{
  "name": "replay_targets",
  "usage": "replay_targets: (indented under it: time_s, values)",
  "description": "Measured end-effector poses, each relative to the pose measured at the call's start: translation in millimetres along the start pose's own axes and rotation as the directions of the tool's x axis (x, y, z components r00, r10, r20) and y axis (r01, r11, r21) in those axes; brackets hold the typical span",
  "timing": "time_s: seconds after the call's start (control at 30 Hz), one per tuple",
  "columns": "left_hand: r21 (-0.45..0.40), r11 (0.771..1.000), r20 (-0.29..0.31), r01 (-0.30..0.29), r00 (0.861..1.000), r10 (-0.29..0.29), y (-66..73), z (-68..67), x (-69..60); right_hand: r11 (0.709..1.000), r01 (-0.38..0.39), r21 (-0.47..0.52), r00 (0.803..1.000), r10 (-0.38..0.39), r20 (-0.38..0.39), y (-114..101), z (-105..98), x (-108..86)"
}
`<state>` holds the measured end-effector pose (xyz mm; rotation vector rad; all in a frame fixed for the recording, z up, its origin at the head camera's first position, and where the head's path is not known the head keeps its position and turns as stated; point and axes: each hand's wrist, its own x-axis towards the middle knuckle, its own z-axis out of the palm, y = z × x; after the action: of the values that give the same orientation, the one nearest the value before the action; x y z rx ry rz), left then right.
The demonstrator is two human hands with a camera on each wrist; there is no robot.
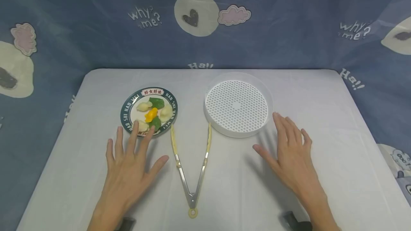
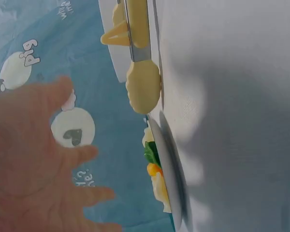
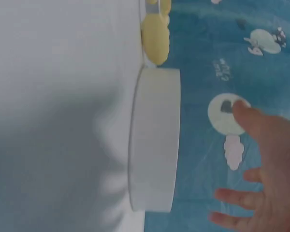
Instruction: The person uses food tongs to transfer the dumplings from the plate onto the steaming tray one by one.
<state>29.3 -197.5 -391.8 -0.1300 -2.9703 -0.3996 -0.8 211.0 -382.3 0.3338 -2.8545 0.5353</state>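
Note:
Fingers spread, my left hand [image 1: 128,174] hovers over the table, its fingertips reaching in view over the near edge of a green-rimmed plate [image 1: 126,109]. Small dumpling-like pieces, white, green and one yellow [image 1: 151,114], lie on that plate. Tongs [image 1: 192,199] with cream tips stand spread in a V between the hands, tips pointing away. A round white steamer-like tray [image 1: 236,106] with a perforated base sits beyond them to the right. Near its right side my right hand [image 1: 293,159] is held above the table, fingers extended, holding nothing. Both hands also show in the wrist views.
A white cloth [image 1: 337,117] covers the table, whose far edge meets a blue patterned curtain [image 1: 276,38]. Dark bands with small devices are at both wrists, by the near edge of the head view.

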Motion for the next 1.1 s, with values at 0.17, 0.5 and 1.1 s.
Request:
replay_targets:
  time_s: [0.17,0.5,1.1]
  values:
    - [-0.065,0.997,-0.052,0.03,0.998,-0.033,1.9,-2.4,3.6,0.998,0.055,0.019,0.997,-0.056,0.056,-10,1,-1.0]
    - [-0.185,0.967,0.015,0.176,0.984,-0.176,-3.0,-3.9,7.5,0.989,0.141,-0.036,0.977,-0.133,0.165,-37,16,-1.9]
    - [-0.497,0.621,0.309,0.606,0.792,-0.526,-42.7,10.0,32.1,0.96,0.281,0.0,0.924,-0.271,0.269,-109,68,-20.2]
